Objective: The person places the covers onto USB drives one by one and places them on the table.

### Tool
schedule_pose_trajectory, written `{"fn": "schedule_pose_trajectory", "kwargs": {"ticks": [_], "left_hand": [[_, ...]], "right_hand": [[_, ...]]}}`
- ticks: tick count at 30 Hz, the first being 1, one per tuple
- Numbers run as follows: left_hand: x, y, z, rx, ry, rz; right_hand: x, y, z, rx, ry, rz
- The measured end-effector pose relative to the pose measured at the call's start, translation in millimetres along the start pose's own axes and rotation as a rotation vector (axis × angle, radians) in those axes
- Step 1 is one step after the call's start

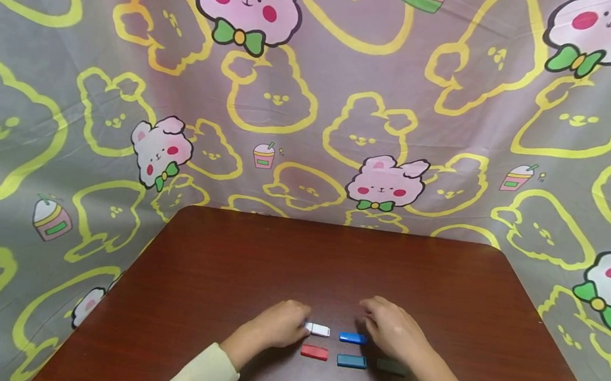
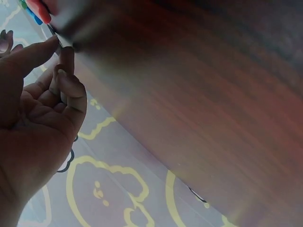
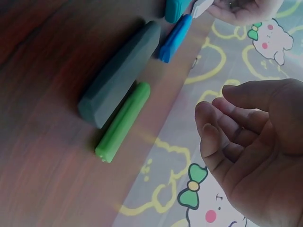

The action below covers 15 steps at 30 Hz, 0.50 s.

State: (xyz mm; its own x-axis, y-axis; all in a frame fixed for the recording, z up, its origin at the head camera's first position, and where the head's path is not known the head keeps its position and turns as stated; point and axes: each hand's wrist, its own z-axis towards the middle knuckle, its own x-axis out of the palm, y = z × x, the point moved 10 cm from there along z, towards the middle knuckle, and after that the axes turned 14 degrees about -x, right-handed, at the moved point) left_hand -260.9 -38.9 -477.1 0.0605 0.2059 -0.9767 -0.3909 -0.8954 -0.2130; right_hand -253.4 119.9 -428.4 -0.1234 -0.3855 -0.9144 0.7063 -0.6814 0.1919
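My left hand (image 1: 281,323) pinches the left end of a small flat white stick (image 1: 320,330) between thumb and forefinger, low over the table. Beside it to the right lies a blue stick (image 1: 350,337). My right hand (image 1: 394,330) is just above the table, fingers loosely bent and holding nothing. Close by it, in the right wrist view, a bright green stick (image 3: 124,123) lies next to a dark grey-green block (image 3: 120,75); in the head view this hand hides the green one.
A red stick (image 1: 314,352) and a teal stick (image 1: 351,361) form a nearer row on the brown table (image 1: 300,262). A patterned cloth (image 1: 309,149) hangs behind the table and down both sides.
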Motion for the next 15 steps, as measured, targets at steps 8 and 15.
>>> {"fn": "schedule_pose_trajectory", "kwargs": {"ticks": [8, 15], "left_hand": [[-2.3, -0.5, -1.4, -0.014, -0.003, 0.026], [-21.7, 16.7, 0.1, -0.057, -0.035, 0.048]], "right_hand": [[-2.9, -6.1, -5.9, 0.015, 0.0, -0.016], [-4.3, -35.1, -17.9, 0.183, 0.103, 0.065]]}}
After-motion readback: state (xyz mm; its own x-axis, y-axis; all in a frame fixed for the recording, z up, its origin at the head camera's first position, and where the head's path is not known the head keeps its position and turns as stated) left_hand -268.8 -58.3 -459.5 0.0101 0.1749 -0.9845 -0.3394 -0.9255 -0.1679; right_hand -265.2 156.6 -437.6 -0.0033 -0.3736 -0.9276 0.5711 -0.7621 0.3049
